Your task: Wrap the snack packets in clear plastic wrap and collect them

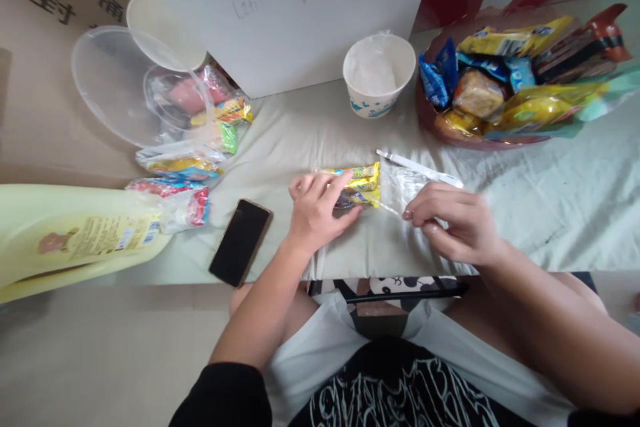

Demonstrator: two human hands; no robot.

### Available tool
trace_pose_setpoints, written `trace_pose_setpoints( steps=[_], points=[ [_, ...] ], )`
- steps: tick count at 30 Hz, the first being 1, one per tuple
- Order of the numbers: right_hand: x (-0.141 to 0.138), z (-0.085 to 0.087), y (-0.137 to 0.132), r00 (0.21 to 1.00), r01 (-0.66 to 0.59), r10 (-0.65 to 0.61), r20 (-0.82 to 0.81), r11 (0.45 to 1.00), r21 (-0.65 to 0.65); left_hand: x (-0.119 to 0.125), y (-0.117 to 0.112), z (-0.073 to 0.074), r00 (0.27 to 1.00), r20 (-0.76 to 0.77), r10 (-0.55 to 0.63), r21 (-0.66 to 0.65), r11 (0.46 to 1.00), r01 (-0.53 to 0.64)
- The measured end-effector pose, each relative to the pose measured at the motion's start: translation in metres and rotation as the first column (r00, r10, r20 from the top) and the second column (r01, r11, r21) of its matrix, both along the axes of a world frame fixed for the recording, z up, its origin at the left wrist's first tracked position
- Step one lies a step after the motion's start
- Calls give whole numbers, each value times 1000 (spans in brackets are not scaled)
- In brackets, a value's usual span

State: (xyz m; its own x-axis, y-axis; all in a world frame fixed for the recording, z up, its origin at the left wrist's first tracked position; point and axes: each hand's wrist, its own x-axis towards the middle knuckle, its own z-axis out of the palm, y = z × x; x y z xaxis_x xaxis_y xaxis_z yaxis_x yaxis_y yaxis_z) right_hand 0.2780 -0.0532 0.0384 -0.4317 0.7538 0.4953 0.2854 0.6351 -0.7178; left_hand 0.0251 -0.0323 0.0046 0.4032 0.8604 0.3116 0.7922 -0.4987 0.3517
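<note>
Small yellow snack packets (369,181) lie side by side on the pale cloth in front of me. My left hand (320,207) rests over their left part with its fingers spread, partly hiding them. Just to their right is a crumpled clear plastic bag (400,183); whether the packets sit inside it cannot be told. My right hand (453,220) is closed, with thumb and fingertips pinched at the bag's right side. Behind the bag lies a slim white tool (417,167), slanting down towards my right hand, its kind unclear.
A phone (241,242) lies left of my left hand. Further left are snack bags (227,110), a clear lid (107,87) and a yellow pouch (90,233). A paper tub (373,105) stands behind, beside a basket (430,117) of snacks. A white box (300,27) stands at the back.
</note>
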Motion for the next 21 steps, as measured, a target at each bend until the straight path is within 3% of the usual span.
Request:
trace_pose_setpoints(
  steps=[4, 7, 13, 18, 21],
  points=[
    [0, 2, -1, 986, -147, 152, 69, 987, -71, 0, -1, 4, 996, -28, -79, 2, 997, 80],
    [0, -4, -2, 969, -153, 173, 174, 980, -124, -1, -1, 10, 996, 11, -86, 76, 993, 85],
    [-4, -22, -6, 953, 183, -120, 277, 960, -213, -8, -8, 22, 970, 87, -228, 61, 973, 223],
    [-10, -27, -3, 757, 276, -168, 631, 958, -75, -18, -11, 32, 977, -66, -204, -20, 979, 203],
    [-14, -26, -1, 653, 293, -178, 736, 956, -30, -28, -11, 39, 971, -182, -152, -74, 987, 141]
  ],
)
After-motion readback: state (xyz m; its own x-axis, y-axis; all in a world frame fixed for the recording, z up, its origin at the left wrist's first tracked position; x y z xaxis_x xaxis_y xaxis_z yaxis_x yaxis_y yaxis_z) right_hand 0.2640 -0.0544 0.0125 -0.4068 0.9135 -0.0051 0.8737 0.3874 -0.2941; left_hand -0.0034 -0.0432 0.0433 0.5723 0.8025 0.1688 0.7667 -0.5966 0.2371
